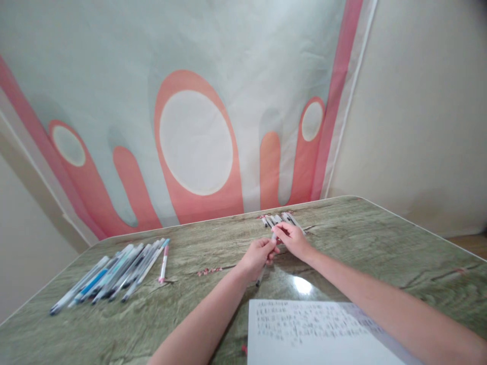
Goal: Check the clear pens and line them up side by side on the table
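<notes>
My left hand is closed around a pen, whose dark lower end sticks out below the fist. At the pen's upper, pale end, the fingertips of my right hand are pinched together, close against the left thumb. Part of the pen is hidden by my fingers. Just behind my hands lies a row of several pens or pen parts, partly covered by the right hand. A sheet of paper with handwritten lines rests in front of me, under my right forearm.
On the left of the wood-patterned table several pens lie side by side, with a pink-and-white pen at their right. A small red object shows beside the paper's left edge. Behind the table hangs a patterned backdrop.
</notes>
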A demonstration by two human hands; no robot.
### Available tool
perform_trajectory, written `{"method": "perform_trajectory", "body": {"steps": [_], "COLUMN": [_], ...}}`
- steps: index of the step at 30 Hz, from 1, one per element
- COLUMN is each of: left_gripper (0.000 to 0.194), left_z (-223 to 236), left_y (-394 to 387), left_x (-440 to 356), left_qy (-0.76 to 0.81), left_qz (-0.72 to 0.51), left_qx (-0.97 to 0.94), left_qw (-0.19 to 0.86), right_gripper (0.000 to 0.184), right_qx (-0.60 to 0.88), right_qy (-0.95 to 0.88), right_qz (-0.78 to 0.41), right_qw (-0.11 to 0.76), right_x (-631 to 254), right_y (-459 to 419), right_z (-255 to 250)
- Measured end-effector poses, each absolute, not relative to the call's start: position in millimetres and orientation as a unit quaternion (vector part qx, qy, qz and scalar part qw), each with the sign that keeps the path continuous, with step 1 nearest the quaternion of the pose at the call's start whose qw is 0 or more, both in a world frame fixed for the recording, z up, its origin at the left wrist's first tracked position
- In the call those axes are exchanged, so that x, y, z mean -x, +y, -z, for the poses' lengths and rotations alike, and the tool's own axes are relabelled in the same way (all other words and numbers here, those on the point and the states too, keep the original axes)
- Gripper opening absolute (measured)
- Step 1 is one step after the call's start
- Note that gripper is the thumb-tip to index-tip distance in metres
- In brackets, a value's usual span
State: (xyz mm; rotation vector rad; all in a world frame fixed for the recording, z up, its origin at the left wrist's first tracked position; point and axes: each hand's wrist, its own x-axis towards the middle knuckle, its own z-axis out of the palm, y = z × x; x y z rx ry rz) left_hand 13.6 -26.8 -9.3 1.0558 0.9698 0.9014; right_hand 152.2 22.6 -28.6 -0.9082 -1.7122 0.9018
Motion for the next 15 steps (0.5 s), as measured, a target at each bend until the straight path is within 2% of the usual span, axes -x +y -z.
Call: {"method": "perform_trajectory", "body": {"steps": [4, 9, 15], "left_gripper": [0.037, 0.030, 0.024], "left_z": [13.3, 12.6, 9.8], "left_y": [-32.2, -38.1, -42.7], "left_x": [-11.6, -13.6, -18.5], "left_qy": [0.435, 0.468, 0.480], "left_qz": [-0.395, -0.377, -0.357], "left_qx": [-0.430, -0.404, -0.422], "left_qw": [0.685, 0.689, 0.681], "right_gripper": [0.028, 0.029, 0.035], "right_qx": [0.364, 0.354, 0.368], "right_qy": [-0.756, -0.809, -0.818], "right_qz": [-0.321, -0.265, -0.220], "right_qw": [0.439, 0.386, 0.384], "right_x": [-150.1, -149.6, -148.1], "right_y": [14.6, 8.2, 9.2], "right_z": [25.6, 23.6, 26.4]}}
